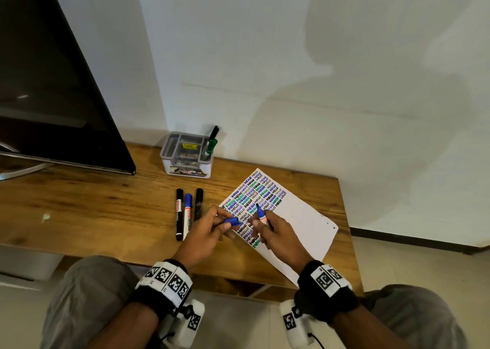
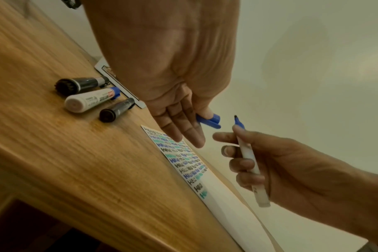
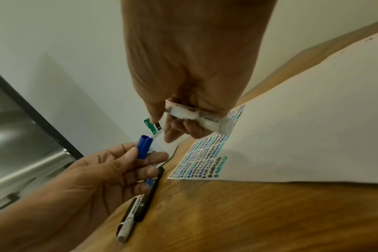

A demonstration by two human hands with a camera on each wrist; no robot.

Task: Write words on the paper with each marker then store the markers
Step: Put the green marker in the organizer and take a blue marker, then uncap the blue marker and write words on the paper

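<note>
Table [image 1: 111, 205]: wood, open room left; paper [image 1: 305, 224] overhangs the near edge. Three capped markers [image 1: 188, 213] lie just beside the sheet. Our right hand [image 1: 278, 234] grasps the blue marker [image 1: 261, 214], tip bare; our left hand [image 1: 205, 232] pinches its cap [image 1: 231, 221], apart. Judgement: we keep cap and tip coaxial, whichever follows.

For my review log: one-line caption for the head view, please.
Left hand pinches a blue cap, right hand holds the uncapped blue marker above the HELLO-covered paper.
</note>
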